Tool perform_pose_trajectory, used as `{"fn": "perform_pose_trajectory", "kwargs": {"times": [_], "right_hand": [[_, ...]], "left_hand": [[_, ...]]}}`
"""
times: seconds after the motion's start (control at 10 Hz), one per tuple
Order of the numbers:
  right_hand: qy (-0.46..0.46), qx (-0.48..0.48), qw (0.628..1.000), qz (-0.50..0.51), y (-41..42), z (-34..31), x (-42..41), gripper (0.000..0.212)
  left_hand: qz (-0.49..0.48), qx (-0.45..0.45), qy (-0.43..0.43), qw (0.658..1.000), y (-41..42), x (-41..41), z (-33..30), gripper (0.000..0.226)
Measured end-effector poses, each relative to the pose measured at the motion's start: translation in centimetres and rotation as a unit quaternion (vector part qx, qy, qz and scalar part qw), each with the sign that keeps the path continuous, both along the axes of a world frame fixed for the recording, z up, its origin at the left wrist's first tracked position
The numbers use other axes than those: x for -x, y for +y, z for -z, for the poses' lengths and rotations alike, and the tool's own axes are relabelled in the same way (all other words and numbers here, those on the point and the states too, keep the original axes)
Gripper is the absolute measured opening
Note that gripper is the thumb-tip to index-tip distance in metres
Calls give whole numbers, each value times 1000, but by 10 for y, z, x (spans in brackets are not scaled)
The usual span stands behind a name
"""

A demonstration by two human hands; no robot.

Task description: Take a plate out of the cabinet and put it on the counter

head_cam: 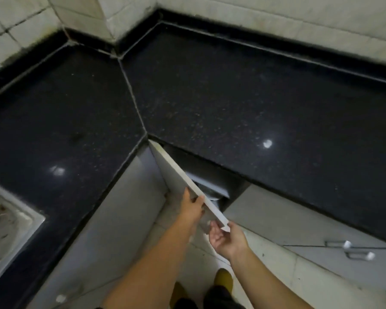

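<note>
While the door (183, 186) stood ajar, the left hand (193, 206) gripped its top edge and the right hand (227, 237) hung open at its corner; no plate was clearly visible inside the cabinet (212, 184), the counter (232, 108) bare.

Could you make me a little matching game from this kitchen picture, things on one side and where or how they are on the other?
Things:
1. cabinet door
2. counter
3. sink
4. left hand

Descriptions:
A. black, speckled, shiny
B. at the far left edge, set into the worktop
C. swung open, seen edge-on
D. gripping the door's edge

Pairs: 1-C, 2-A, 3-B, 4-D
</note>
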State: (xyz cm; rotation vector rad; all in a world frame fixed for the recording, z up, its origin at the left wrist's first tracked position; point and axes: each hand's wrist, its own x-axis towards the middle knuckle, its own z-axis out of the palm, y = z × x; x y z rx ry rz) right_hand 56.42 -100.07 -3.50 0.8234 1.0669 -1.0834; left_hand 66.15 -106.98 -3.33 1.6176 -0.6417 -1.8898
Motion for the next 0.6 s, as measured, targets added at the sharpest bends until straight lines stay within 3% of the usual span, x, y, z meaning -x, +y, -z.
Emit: {"fn": "perform_pose_trajectory", "kwargs": {"times": [0.3,0.5,0.6], "right_hand": [[75,43,996,-21,-71,11,69,36],[121,95,988,-17,-66,4,77,20],[137,101,985,-33,-43,-7,75,23]], "left_hand": [[-140,-34,34,989,-49,84,-8,81],[-91,-12,81,992,-67,81,-22,71],[-26,-28,39,999,-56,65,-31,67]]}}
